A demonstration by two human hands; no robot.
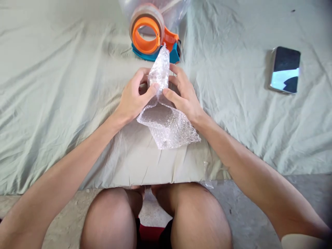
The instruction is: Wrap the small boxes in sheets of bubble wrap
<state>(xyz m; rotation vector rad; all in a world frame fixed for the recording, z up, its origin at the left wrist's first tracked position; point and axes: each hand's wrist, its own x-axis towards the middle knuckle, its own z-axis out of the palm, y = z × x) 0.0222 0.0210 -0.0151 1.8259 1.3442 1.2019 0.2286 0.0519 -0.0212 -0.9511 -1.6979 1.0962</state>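
A piece of clear bubble wrap (pixel 173 129) is between my hands, its upper part folded into a narrow, pointed bundle and its lower part hanging loose towards me. Its left side is gripped by my left hand (pixel 136 93), thumb in front and fingers behind. My right hand (pixel 185 91) pinches the right side in the same way, the two thumb tips close together. Whether anything lies inside the folded part I cannot tell. Just beyond the bundle's tip stands an orange and blue tape dispenser (pixel 146 36) with a roll of tape on it.
A pale green cloth (pixel 64 86) with creases covers the table. Behind the dispenser lies a clear plastic bag (pixel 178 12). On the right is a phone (pixel 285 71) with a dark, reflective screen. The table's front edge runs just above my knees.
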